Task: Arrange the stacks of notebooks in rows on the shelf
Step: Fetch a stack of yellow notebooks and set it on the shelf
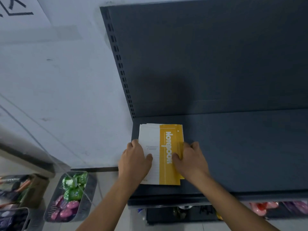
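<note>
The left hand (135, 161) and right hand (191, 160) grip the notebook stack (166, 147); shelf (241, 147) open rightward.

One legible word: "Notebook", in white letters running lengthwise down the yellow band on the top cover of the notebook stack (164, 139). A few lines of small grey print sit on the same cover's white half, too fine to read. White sheet (18, 10) on the wall (58, 80), upper left: thick black strokes, cut off at the frame edge, undecipherable.
</note>
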A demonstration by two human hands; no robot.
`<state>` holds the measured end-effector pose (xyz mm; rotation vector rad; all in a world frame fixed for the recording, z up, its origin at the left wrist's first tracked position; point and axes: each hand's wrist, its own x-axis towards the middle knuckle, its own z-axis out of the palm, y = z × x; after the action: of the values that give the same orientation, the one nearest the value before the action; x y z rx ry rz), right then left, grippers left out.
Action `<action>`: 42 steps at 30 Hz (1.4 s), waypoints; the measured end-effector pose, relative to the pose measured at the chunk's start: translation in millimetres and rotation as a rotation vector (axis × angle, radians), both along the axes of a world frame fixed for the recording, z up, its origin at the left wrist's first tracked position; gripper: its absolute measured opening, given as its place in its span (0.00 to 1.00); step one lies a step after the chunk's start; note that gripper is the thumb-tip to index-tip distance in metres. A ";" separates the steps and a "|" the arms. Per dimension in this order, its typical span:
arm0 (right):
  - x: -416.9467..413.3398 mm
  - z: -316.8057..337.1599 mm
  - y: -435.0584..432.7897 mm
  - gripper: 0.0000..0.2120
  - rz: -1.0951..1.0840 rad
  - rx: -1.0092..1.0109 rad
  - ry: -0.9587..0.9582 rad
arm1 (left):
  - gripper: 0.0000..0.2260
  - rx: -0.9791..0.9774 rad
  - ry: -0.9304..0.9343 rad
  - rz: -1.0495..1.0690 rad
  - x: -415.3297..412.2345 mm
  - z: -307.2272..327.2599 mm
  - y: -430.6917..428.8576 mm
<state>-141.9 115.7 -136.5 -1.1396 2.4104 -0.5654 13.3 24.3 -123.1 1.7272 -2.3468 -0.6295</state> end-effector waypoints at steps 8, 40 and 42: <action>9.8 -1.1 2.9 0.08 0.104 -0.049 0.042 | 0.17 0.107 -0.019 0.050 5.4 0.8 -4.5; 12.2 -5.0 -1.6 0.18 0.327 -0.120 0.209 | 0.10 0.086 0.226 0.260 16.5 6.2 -2.7; 10.3 -4.5 -5.4 0.17 0.263 -0.114 0.085 | 0.04 0.167 0.288 0.242 17.1 9.5 -5.6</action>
<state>-131.7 110.3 -141.0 -1.5293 2.2700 -0.5838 30.4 18.6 -113.6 1.8094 -1.9056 -0.9789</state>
